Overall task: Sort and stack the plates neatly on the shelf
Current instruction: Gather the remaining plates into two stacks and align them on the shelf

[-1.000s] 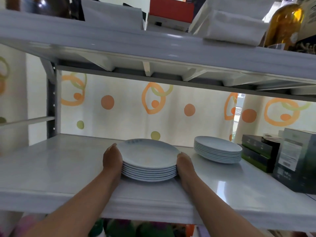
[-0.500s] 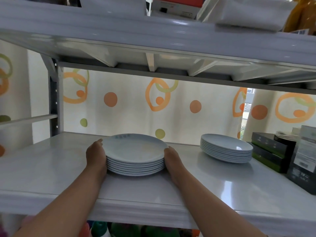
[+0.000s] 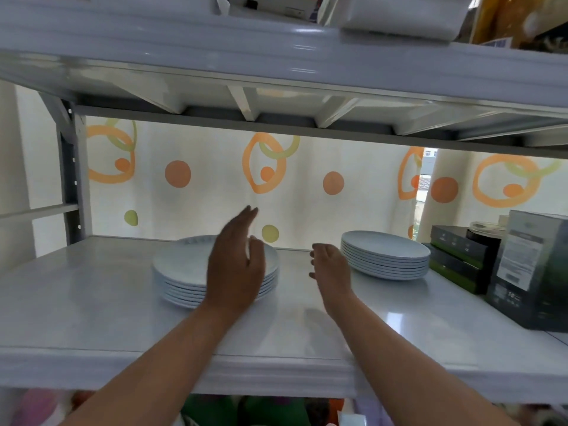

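A stack of several pale blue plates (image 3: 181,272) sits on the white shelf (image 3: 92,302), left of centre. A second, similar stack of plates (image 3: 385,255) stands further right. My left hand (image 3: 236,262) hovers in front of the left stack with straight fingers raised, holding nothing and hiding the stack's right part. My right hand (image 3: 330,267) hangs in the gap between the two stacks, fingers loosely curled, holding nothing and touching neither stack.
Dark green and black boxes (image 3: 455,259) and a tall grey box (image 3: 528,272) stand at the shelf's right end. The upper shelf (image 3: 276,56) hangs low overhead with boxes on it. A dotted curtain (image 3: 307,186) closes the back.
Both hands have let go of the left plate stack, which now rests further left on the shelf. My left hand has lifted in front of it; my right hand has moved right, away from it.
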